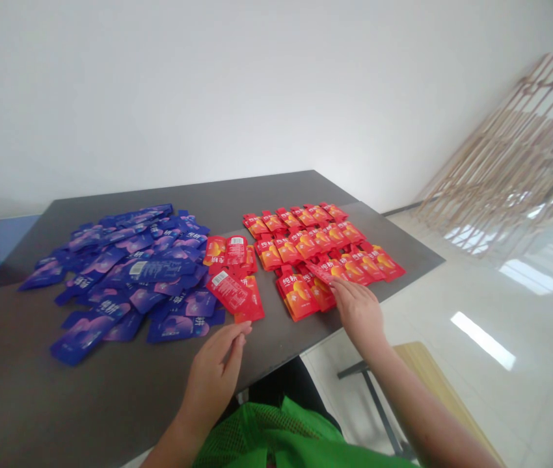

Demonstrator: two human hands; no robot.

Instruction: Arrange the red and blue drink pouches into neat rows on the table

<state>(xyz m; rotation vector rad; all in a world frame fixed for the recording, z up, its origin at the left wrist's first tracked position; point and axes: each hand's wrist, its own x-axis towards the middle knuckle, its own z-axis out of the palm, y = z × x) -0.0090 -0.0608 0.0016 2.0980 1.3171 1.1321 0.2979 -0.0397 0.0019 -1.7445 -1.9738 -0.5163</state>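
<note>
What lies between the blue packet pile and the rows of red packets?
In the head view: a loose cluster of red packets, beside the blue pile; nearer the person, bare tabletop separates it from the rows.

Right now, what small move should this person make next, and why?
Probably lower the tilted red packet onto the nearest row of red stacks and loosen the right-hand grip. That grip seems to have the packet by its near edge, right over the row, where matching packets already lie stacked.
</note>
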